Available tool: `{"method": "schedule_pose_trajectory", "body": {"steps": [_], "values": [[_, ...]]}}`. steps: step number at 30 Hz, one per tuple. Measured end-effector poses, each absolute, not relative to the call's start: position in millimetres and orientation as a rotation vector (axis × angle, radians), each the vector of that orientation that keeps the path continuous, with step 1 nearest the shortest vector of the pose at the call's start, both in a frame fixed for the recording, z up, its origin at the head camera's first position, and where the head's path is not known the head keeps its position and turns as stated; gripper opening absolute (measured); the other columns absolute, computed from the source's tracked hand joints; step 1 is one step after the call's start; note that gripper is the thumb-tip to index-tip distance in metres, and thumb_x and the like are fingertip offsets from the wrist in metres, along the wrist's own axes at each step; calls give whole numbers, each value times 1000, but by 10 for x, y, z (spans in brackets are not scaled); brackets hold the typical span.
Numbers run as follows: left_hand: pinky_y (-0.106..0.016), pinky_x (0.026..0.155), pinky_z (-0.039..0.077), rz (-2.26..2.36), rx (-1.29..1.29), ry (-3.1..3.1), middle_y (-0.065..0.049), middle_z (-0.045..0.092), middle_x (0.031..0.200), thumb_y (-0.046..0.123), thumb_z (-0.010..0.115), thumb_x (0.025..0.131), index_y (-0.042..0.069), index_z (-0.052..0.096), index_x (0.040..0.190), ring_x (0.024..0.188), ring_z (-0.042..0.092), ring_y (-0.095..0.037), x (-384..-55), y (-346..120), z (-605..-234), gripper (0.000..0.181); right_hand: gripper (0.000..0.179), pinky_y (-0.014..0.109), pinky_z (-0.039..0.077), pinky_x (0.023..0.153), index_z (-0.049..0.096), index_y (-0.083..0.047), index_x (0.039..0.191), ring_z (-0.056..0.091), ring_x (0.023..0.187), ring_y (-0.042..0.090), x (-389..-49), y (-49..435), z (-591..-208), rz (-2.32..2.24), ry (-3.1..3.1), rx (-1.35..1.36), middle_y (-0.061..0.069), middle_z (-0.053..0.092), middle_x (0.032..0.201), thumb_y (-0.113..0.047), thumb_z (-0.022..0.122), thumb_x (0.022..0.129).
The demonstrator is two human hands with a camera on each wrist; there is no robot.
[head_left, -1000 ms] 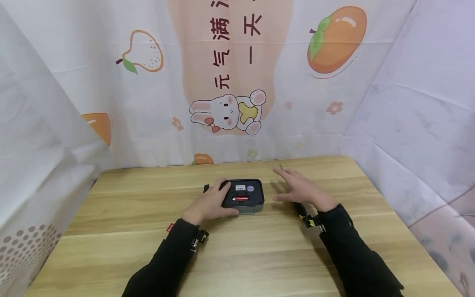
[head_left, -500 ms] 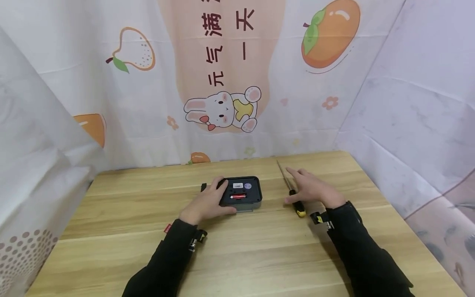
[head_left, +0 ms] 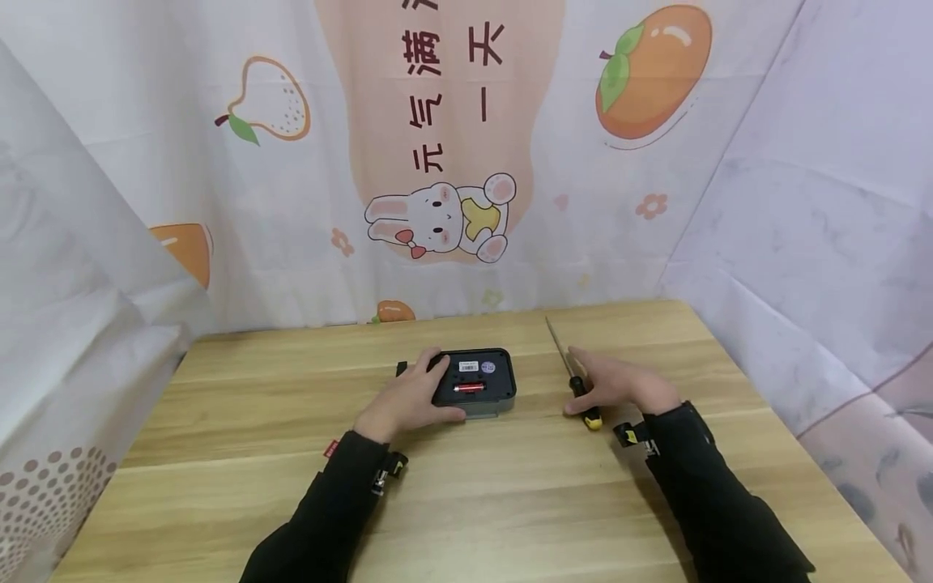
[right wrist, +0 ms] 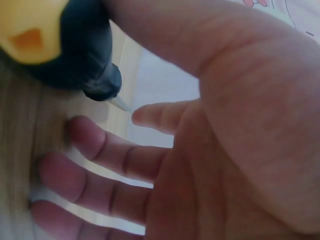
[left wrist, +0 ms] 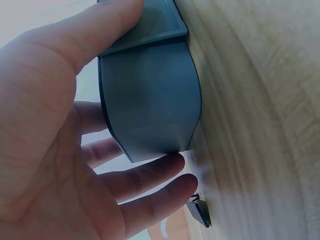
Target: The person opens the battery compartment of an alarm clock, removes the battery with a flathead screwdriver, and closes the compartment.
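In the head view my left hand (head_left: pixel 410 402) holds a dark grey box-shaped device (head_left: pixel 477 372) lying on the table. Its thumb is along the near side and its fingers reach over the left end. A red battery (head_left: pixel 469 388) sits in the device's recessed face, below a white label and a round purple sticker. My right hand (head_left: pixel 619 384) is beside a screwdriver (head_left: pixel 592 418) with a black and yellow handle. The right wrist view has the thumb at the handle (right wrist: pixel 87 45), the other fingers spread loosely, fingertips close to the tabletop.
A small black piece (head_left: pixel 402 368) lies behind the left hand, a clip-like shape in the left wrist view. Something small and red (head_left: pixel 331 448) shows beside the left sleeve. A printed white curtain (head_left: pixel 291 202) hangs along the back edge of the wooden table (head_left: pixel 503 510).
The right hand has drawn back to the right and toward the person, uncovering the screwdriver that it hid before. The left hand and the device keep their place; the camera view shifted slightly.
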State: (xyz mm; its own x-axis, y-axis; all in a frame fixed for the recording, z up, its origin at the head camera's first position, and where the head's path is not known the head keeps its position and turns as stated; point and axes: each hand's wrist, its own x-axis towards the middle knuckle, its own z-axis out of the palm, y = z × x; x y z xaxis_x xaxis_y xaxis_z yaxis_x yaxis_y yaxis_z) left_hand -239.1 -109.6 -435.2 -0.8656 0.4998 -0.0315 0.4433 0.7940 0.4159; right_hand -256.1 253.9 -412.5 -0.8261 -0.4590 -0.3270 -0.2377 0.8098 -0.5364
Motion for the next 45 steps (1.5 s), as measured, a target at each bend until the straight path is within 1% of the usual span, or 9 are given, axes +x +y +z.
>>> {"method": "schedule_pose_trajectory", "body": {"steps": [3, 7, 14, 18, 24, 29, 35, 41, 45], "values": [[-52, 108, 41, 593, 745, 2848, -15, 22, 165, 61, 74, 85, 7, 34, 158, 143, 36, -35, -2398, -1097, -4370, 100, 110, 60, 31, 112, 10, 15, 155, 40, 136, 51, -2564, 2540, -4145, -698, 2521, -535, 39, 22, 157, -37, 80, 89], [-52, 108, 41, 598, 749, 2855, -15, 23, 164, 60, 75, 85, 7, 35, 158, 142, 38, -36, -2411, -1086, -4377, 99, 107, 58, 37, 108, 10, 15, 155, 51, 127, 47, -2564, 2564, -4147, -696, 2520, -535, 40, 31, 151, -36, 79, 90], [-53, 108, 41, 607, 753, 2872, -16, 25, 164, 60, 75, 85, 7, 37, 157, 140, 41, -36, -2413, -1081, -4406, 97, 109, 56, 42, 103, 14, 14, 155, 56, 122, 43, -2529, 2565, -4149, -661, 2536, -507, 37, 50, 137, -42, 79, 88], [-53, 108, 41, 622, 733, 2882, -16, 25, 164, 58, 76, 85, 8, 39, 157, 141, 41, -36, -2405, -1098, -4410, 96, 109, 55, 42, 103, 15, 11, 157, 54, 124, 42, -2524, 2534, -4145, -672, 2536, -481, 36, 45, 144, -42, 80, 87], [-53, 108, 41, 628, 742, 2880, -16, 25, 164, 59, 76, 84, 7, 38, 157, 141, 40, -37, -2403, -1102, -4412, 96, 100, 56, 38, 107, 17, 13, 155, 45, 133, 46, -2520, 2527, -4114, -616, 2544, -545, 38, 36, 151, -26, 82, 88], [-54, 108, 40, 611, 752, 2881, -16, 24, 164, 59, 76, 85, 7, 38, 157, 141, 40, -37, -2411, -1089, -4408, 96, 87, 47, 49, 88, 28, 6, 153, 59, 102, 32, -2533, 2575, -4103, -596, 2535, -527, 25, 61, 118, -14, 81, 87], [-54, 108, 40, 610, 756, 2874, -16, 24, 164, 58, 76, 85, 7, 38, 157, 141, 40, -37, -2409, -1087, -4395, 96, 72, 40, 47, 73, 38, 0, 147, 55, 81, 23, -2556, 2633, -4103, -598, 2528, -494, 10, 62, 97, -11, 78, 88], [-54, 107, 41, 607, 747, 2871, -16, 24, 164, 59, 75, 85, 7, 38, 157, 141, 40, -37, -2406, -1091, -4422, 96, 80, 46, 49, 83, 35, 4, 152, 61, 100, 31, -2549, 2672, -4160, -601, 2548, -483, 20, 64, 113, -22, 78, 90], [-54, 107, 41, 602, 736, 2883, -16, 24, 164, 59, 76, 85, 7, 38, 157, 140, 41, -37, -2409, -1082, -4423, 96, 79, 44, 49, 81, 37, 4, 151, 60, 96, 29, -2568, 2678, -4173, -607, 2556, -477, 18, 65, 110, -21, 79, 90]]}}
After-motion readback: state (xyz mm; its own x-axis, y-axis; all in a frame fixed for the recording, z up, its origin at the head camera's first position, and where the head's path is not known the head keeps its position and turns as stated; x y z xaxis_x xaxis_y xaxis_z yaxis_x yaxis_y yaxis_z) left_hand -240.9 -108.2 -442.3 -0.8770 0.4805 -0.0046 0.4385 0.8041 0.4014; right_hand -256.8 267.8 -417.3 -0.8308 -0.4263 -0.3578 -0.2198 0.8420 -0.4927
